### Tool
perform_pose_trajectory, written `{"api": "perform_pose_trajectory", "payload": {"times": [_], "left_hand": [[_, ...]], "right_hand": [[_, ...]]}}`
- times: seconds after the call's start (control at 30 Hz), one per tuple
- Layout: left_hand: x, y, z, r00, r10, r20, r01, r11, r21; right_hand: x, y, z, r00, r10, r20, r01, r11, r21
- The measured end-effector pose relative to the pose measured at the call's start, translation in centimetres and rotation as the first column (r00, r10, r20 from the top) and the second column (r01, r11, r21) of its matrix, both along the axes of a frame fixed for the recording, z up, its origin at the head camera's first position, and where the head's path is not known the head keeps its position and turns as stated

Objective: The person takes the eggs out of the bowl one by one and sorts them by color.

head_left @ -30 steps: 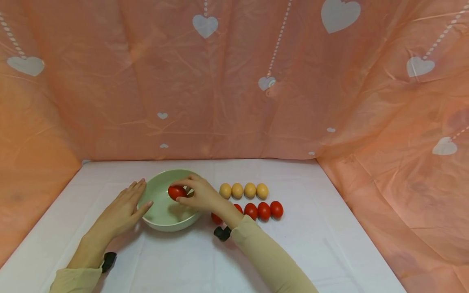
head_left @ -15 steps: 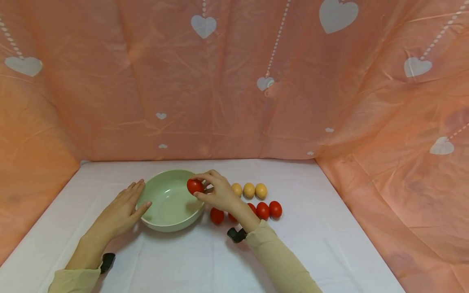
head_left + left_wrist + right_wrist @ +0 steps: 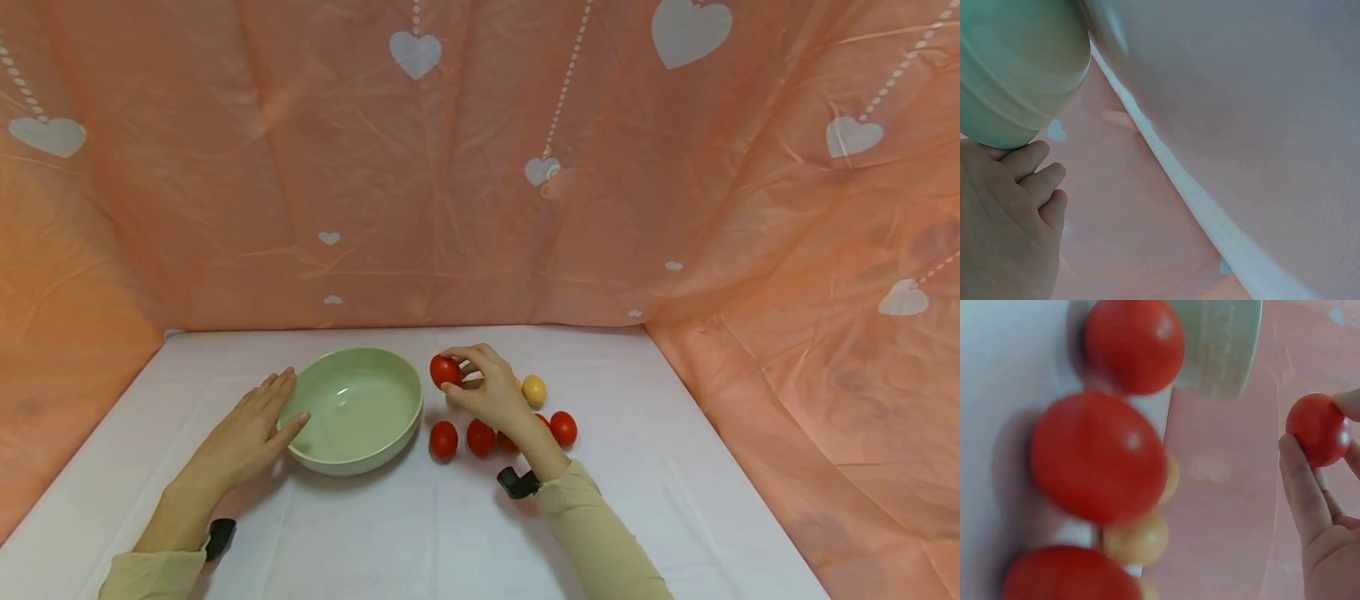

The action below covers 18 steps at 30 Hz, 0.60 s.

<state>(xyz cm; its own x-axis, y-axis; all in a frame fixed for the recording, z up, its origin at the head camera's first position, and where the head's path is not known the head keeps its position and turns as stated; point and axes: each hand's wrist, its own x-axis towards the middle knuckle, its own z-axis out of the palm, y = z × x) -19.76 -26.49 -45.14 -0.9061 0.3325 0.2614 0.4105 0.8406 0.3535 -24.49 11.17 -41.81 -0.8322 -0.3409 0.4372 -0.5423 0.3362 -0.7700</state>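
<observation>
My right hand (image 3: 491, 392) holds a smooth red egg-shaped object (image 3: 446, 372) between thumb and fingertips, raised just right of the bowl. The right wrist view shows this red egg-shaped object (image 3: 1319, 430) pinched at the fingertips. On the left, a light green bowl (image 3: 352, 417) stands on the table. My left hand (image 3: 243, 437) lies against its left rim with fingers extended; in the left wrist view those fingertips (image 3: 1038, 150) are right at the bowl's wall (image 3: 1010, 94).
Several red egg-shaped objects (image 3: 443, 440) line up right of the bowl. Behind them is a row of yellow ones (image 3: 534, 391), partly hidden by my right hand. A white cloth (image 3: 375, 533) covers the table; an orange curtain with hearts (image 3: 450, 208) hangs behind.
My right hand has moved from over the bowl to the right, past its rim, carrying the red egg-shaped object. My left hand has stayed at the bowl.
</observation>
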Motion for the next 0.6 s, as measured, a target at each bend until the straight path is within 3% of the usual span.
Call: {"api": "perform_pose_trajectory", "payload": {"times": [0.27, 0.6], "left_hand": [[0.0, 0.0, 0.0, 1.0, 0.002, -0.005, -0.002, 1.0, -0.002], [0.1, 0.1, 0.0, 1.0, 0.003, -0.005, -0.003, 1.0, 0.005]], "right_hand": [[-0.1, 3.5, -0.8, 0.996, -0.084, -0.032, 0.083, 0.996, -0.019], [0.3, 7.3, -0.9, 0.98, -0.199, -0.011, 0.2, 0.979, 0.033]]}}
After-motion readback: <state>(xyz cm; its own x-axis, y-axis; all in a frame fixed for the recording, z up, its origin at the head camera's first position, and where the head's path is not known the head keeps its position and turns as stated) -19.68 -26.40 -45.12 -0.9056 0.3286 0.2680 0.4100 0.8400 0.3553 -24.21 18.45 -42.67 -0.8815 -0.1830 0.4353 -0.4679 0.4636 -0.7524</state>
